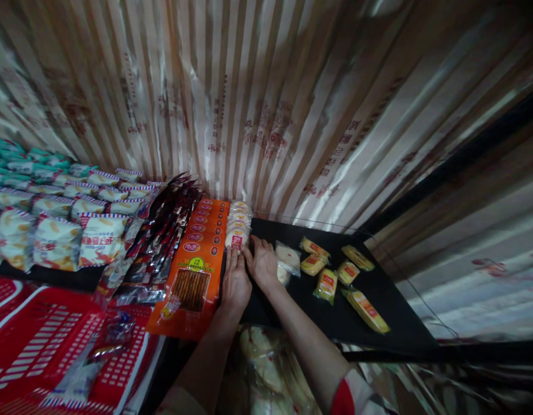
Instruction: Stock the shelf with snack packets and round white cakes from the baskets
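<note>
A narrow row of white, round packaged cakes (239, 220) in clear wrap runs back toward the curtain; the front one carries a red label. My left hand (235, 285) is at the near end of this row, its fingers together against the front packet and its thumb hidden. Just to the right, my right hand (265, 264) has its thumb near the same packet and its fingers apart, with nothing visible between them. Loose white packets (287, 257) lie right of my right hand. An orange snack packet (191, 282) lies along the left side of my left hand.
Several yellow packets (327, 283) lie scattered on the black tabletop (303, 320). Dark red packets (162, 225) and white snack bags (102, 239) stand at the left. A red basket (37, 340) sits at the front left. A printed curtain (249, 86) hangs behind.
</note>
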Action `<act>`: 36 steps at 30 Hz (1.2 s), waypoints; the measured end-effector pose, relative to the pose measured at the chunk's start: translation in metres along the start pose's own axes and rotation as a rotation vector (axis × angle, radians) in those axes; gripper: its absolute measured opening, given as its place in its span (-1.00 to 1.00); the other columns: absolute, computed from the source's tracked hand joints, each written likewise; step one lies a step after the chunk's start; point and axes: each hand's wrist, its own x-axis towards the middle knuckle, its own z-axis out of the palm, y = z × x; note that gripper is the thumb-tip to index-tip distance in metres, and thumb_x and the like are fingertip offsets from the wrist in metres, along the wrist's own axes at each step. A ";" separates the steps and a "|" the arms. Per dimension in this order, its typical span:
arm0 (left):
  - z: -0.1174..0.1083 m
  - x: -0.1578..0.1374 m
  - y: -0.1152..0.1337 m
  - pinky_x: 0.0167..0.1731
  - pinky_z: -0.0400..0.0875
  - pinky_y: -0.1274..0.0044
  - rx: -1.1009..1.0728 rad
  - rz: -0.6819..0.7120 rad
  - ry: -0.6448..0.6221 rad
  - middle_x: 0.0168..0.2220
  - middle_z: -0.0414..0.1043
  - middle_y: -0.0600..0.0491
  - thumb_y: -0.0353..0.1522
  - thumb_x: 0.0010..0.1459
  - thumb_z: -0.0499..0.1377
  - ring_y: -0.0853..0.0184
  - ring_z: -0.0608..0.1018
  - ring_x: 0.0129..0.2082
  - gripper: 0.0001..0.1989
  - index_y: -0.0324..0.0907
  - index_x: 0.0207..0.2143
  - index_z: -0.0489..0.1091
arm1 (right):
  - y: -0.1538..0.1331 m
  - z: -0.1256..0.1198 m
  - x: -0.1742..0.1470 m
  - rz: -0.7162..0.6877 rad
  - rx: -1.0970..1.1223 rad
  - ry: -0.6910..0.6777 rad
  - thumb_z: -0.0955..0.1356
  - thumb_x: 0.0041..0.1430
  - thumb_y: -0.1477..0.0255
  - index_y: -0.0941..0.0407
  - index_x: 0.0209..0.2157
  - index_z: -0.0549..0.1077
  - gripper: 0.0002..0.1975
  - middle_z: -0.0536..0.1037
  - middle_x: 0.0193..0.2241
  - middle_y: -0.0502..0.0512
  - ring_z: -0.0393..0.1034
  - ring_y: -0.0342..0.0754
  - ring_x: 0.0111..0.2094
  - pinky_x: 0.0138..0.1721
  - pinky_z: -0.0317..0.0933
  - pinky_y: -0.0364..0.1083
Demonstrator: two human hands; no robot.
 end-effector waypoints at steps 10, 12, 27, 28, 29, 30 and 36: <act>-0.025 -0.028 0.027 -0.07 0.39 0.48 -0.067 0.230 -0.180 -0.20 0.49 -0.02 -0.59 0.04 -0.07 0.32 0.49 -0.16 -0.64 -0.20 -0.21 0.43 | 0.054 -0.036 -0.091 -0.129 0.252 0.165 0.19 0.22 0.43 0.12 -0.14 0.48 -0.71 0.49 -0.09 0.18 0.30 0.02 -0.02 0.04 0.18 0.04; -0.033 -0.042 0.035 -0.11 0.38 0.52 -0.113 0.293 -0.265 -0.26 0.48 0.01 -0.58 0.03 -0.05 0.34 0.49 -0.21 -0.68 -0.20 -0.27 0.43 | 0.066 -0.045 -0.123 -0.103 0.264 0.158 0.20 0.21 0.42 0.12 -0.14 0.48 -0.71 0.50 -0.11 0.19 0.32 0.02 -0.04 0.02 0.21 0.05; -0.004 -0.121 0.038 -0.02 0.31 0.33 0.274 0.305 -0.664 -0.01 0.40 -0.22 -0.55 0.11 -0.05 0.13 0.43 -0.01 -0.60 -0.30 -0.01 0.35 | 0.089 -0.052 -0.251 0.046 0.274 -0.010 0.19 0.18 0.42 0.11 -0.18 0.52 -0.69 0.55 -0.17 0.21 0.42 0.07 -0.10 -0.03 0.29 0.09; -0.003 -0.120 0.038 -0.09 0.35 0.32 0.292 0.290 -0.665 -0.07 0.44 -0.23 -0.56 0.10 -0.06 0.12 0.47 -0.07 -0.61 -0.30 -0.06 0.39 | 0.084 -0.052 -0.249 0.047 0.286 -0.014 0.19 0.18 0.42 0.11 -0.19 0.52 -0.69 0.55 -0.17 0.21 0.42 0.07 -0.10 -0.03 0.29 0.08; -0.003 -0.119 0.038 -0.14 0.38 0.33 0.306 0.281 -0.668 -0.13 0.47 -0.24 -0.57 0.09 -0.07 0.12 0.51 -0.13 -0.63 -0.31 -0.11 0.41 | 0.080 -0.052 -0.248 0.046 0.301 -0.018 0.19 0.18 0.41 0.10 -0.19 0.52 -0.69 0.56 -0.17 0.20 0.43 0.06 -0.11 -0.03 0.29 0.07; -0.003 -0.118 0.038 -0.19 0.39 0.34 0.313 0.279 -0.673 -0.18 0.49 -0.23 -0.58 0.08 -0.07 0.12 0.53 -0.18 -0.64 -0.30 -0.15 0.43 | 0.077 -0.052 -0.246 0.043 0.317 -0.023 0.18 0.18 0.41 0.11 -0.20 0.52 -0.69 0.56 -0.18 0.20 0.43 0.05 -0.11 -0.03 0.29 0.06; -0.019 -0.110 0.038 -0.17 0.38 0.42 0.251 0.410 -0.734 -0.19 0.50 -0.12 -0.52 0.12 -0.02 0.19 0.52 -0.18 -0.69 -0.22 -0.16 0.45 | 0.077 -0.046 -0.241 0.061 0.344 0.043 0.20 0.16 0.42 0.11 -0.12 0.47 -0.68 0.53 -0.13 0.20 0.39 0.08 -0.06 0.01 0.26 0.11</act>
